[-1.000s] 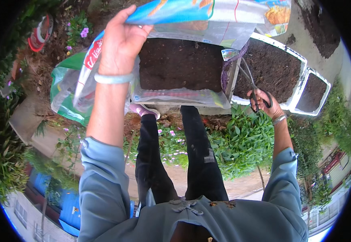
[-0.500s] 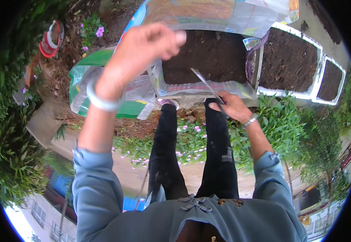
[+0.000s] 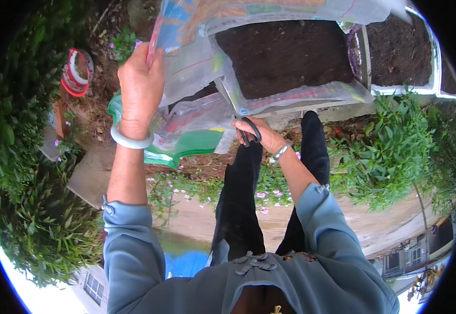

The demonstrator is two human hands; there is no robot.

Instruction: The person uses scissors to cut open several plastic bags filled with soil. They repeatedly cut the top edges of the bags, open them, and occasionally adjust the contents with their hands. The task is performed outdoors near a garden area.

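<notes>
My left hand [image 3: 141,89] is closed on the edge of a large printed plastic bag [image 3: 188,65], pulling it taut at the upper left. A pair of scissors [image 3: 257,131] with black handles is in my right hand [image 3: 264,135], the fingers in the handles. Their metal blades point up and left, against the clear plastic at the near left corner of the planter. Whether the blades have cut into the plastic I cannot tell. Dark soil [image 3: 291,57] fills the planter, and plastic sheeting lines its rim.
A second white-rimmed planter [image 3: 401,57] of soil stands to the right. Green and clear plastic [image 3: 181,152] hangs over the left end. A red and white pot [image 3: 79,73] sits at the far left. Flowering plants [image 3: 259,196] and leafy greens [image 3: 385,152] grow near my legs.
My left hand has moved left and taken hold of the bag's edge. My right hand has brought the scissors left, from in front of the soil to the plastic at the planter's corner.
</notes>
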